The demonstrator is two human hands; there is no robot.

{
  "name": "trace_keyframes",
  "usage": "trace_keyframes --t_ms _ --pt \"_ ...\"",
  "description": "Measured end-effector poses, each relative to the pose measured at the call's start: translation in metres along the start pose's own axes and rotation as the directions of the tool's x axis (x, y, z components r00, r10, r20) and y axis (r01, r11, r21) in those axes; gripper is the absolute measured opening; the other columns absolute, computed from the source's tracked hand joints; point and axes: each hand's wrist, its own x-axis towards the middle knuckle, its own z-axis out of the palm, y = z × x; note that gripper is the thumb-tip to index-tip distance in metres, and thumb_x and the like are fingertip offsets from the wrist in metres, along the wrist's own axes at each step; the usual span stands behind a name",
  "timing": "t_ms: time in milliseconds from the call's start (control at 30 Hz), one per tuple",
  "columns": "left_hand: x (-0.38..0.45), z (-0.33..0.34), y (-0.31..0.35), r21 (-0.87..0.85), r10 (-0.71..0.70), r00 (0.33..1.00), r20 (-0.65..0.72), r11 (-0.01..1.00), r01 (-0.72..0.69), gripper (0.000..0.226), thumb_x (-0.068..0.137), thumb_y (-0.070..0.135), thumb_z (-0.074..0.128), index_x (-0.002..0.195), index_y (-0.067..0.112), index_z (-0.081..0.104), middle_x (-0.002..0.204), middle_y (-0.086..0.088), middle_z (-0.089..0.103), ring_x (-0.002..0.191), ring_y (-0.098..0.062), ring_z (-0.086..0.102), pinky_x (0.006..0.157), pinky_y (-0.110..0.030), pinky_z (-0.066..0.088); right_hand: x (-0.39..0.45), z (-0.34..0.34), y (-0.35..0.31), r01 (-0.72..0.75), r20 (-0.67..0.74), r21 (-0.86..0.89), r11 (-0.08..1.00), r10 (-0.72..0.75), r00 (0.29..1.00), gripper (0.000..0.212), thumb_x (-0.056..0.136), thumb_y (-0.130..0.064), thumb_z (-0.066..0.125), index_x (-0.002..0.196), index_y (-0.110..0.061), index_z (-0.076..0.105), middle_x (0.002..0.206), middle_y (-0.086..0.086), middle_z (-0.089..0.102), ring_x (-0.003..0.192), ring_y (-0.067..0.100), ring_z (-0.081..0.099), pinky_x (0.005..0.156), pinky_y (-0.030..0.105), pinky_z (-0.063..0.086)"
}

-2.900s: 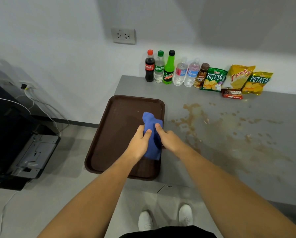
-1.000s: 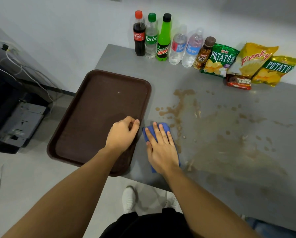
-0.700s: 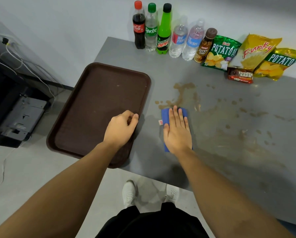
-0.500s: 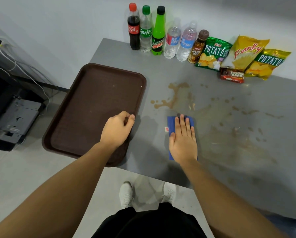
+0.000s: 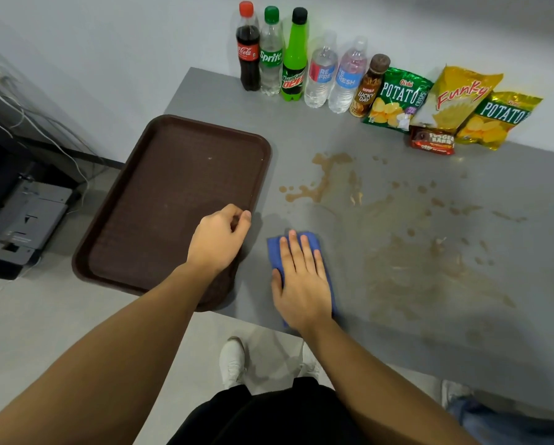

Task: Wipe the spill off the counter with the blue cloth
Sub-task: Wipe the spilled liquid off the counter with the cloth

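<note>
Your right hand [image 5: 301, 284] presses the blue cloth [image 5: 274, 252] flat.
Folded and dark blue, it lies on the grey surface [image 5: 301, 136] left of the brown spill [image 5: 404, 252]; fingers spread. Your left hand [image 5: 217, 242], fingers curled, rests on the tray [image 5: 160, 200].

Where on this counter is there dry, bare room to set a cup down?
Dry grey strip between the brown tray and the spill, up to the bottles. The tray is bare apart from the left hand on its rim. Crowded: the back wall's bottles and snack bags.

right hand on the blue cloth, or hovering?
Touching. The head view shows the right hand spread flat on the blue cloth, palm and fingers pressing it onto the counter, no gap visible.
</note>
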Motion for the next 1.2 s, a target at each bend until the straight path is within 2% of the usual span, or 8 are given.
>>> trace_keyframes --t_ms 233,333,467,600,767,867,967,1200 --pt "0.001 0.006 0.010 -0.002 0.009 1.000 0.006 1.000 -0.009 0.031 0.105 0.049 0.048 0.096 0.024 0.065 0.064 0.008 0.059 0.062 -0.008 0.058 0.053 -0.026 0.036 0.059 -0.015 0.030 0.004 0.018 -0.008 1.000 -0.003 1.000 0.063 0.106 -0.043 0.028 0.164 -0.019 0.018 0.173 0.000 0.008 0.160 0.020 0.002 0.130 0.044 0.007" --pt "0.000 0.006 0.011 0.009 0.007 1.000 0.012 1.000 -0.007 0.031 0.104 0.048 0.048 0.096 0.024 0.065 0.065 0.008 0.058 0.065 -0.009 0.058 0.056 -0.030 0.037 0.066 -0.018 0.046 -0.016 0.025 -0.018 1.000 0.017 1.000 0.061 0.108 -0.041 0.026 0.164 -0.019 0.016 0.173 0.000 0.006 0.160 0.021 0.000 0.130 0.043 0.004" --pt "-0.001 0.003 0.008 0.032 -0.001 1.000 0.013 0.999 0.001 0.030 0.104 0.049 0.047 0.096 0.025 0.064 0.067 0.011 0.058 0.067 -0.012 0.058 0.059 -0.032 0.038 0.060 -0.019 0.063 -0.077 0.012 -0.040 0.996 0.078 0.997 0.061 0.107 -0.036 0.027 0.164 -0.017 0.013 0.173 0.003 0.006 0.160 0.024 0.001 0.129 0.042 0.002" --pt "-0.001 -0.001 0.003 0.048 -0.016 1.000 0.014 0.999 0.015 0.032 0.104 0.050 0.047 0.097 0.024 0.064 0.075 0.008 0.064 0.073 -0.020 0.062 0.064 -0.037 0.048 0.039 -0.020 0.074 -0.137 -0.025 -0.056 0.989 0.136 0.990 0.063 0.106 -0.032 0.033 0.163 -0.013 0.015 0.172 0.007 0.011 0.160 0.027 0.007 0.130 0.045 0.009" --pt "0.002 -0.005 -0.002 0.055 -0.031 1.000 -0.003 0.998 0.031 0.035 0.105 0.052 0.045 0.102 0.024 0.064 0.078 0.008 0.064 0.074 -0.019 0.063 0.064 -0.035 0.046 0.003 -0.014 0.059 -0.178 -0.020 -0.051 0.983 0.177 0.984 0.066 0.102 -0.036 0.018 0.164 -0.012 0.011 0.172 0.008 0.007 0.160 0.026 0.004 0.130 0.044 0.009" --pt "0.007 -0.007 -0.002 0.050 -0.028 1.000 -0.008 0.998 0.028 0.035 0.105 0.052 0.045 0.104 0.023 0.065 0.076 0.010 0.063 0.071 -0.013 0.062 0.060 -0.032 0.042 -0.011 -0.004 0.037 -0.144 -0.043 -0.027 0.989 0.142 0.989 0.065 0.103 -0.034 0.025 0.163 -0.012 0.015 0.172 0.006 0.009 0.160 0.024 0.004 0.130 0.044 0.012" --pt "0.013 -0.009 0.000 0.037 -0.035 0.999 -0.005 0.999 0.035 0.035 0.106 0.050 0.046 0.103 0.021 0.065 0.074 0.008 0.062 0.072 -0.019 0.062 0.062 -0.033 0.041 -0.004 0.002 0.018 -0.082 -0.059 -0.029 0.996 0.080 0.995 0.063 0.104 -0.032 0.030 0.162 -0.011 0.020 0.172 0.007 0.015 0.160 0.025 0.009 0.129 0.045 0.016" --pt "0.028 -0.008 0.008 0.035 -0.049 0.999 0.012 0.998 0.049 0.034 0.106 0.048 0.046 0.103 0.020 0.066 0.074 0.005 0.062 0.074 -0.023 0.063 0.064 -0.037 0.047 0.071 -0.005 0.002 0.055 -0.003 -0.010 0.998 -0.055 0.998 0.068 0.097 -0.035 0.038 0.162 -0.014 0.026 0.171 0.002 0.021 0.158 0.021 0.017 0.128 0.040 0.015"
